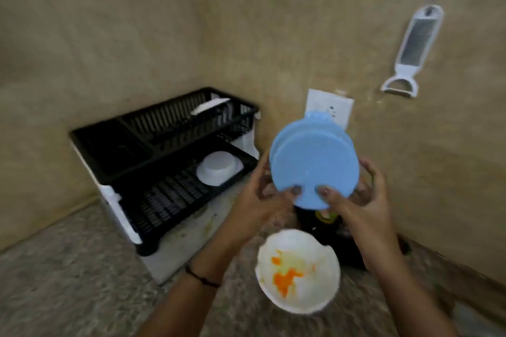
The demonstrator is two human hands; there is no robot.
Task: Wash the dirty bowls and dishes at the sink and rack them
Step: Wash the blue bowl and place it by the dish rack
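I hold a light blue plate (312, 161) up in the air, tilted so its underside faces me. My left hand (262, 197) grips its lower left rim and my right hand (361, 197) its lower right rim, thumbs on the face. A second blue edge shows behind it at the top. Below, a white bowl (298, 271) smeared with orange food sits on the counter. To the left stands a black two-tier dish rack (153, 172). A white bowl (219, 168) lies upside down on its lower tier and a white dish (209, 105) leans in the upper tier.
The speckled stone counter (68, 282) runs along beige tiled walls. A white grater-peeler (410, 52) hangs on the right wall, with a white wall socket (328, 107) behind the plate. A dark object (328, 230) with a green-yellow label sits under my hands.
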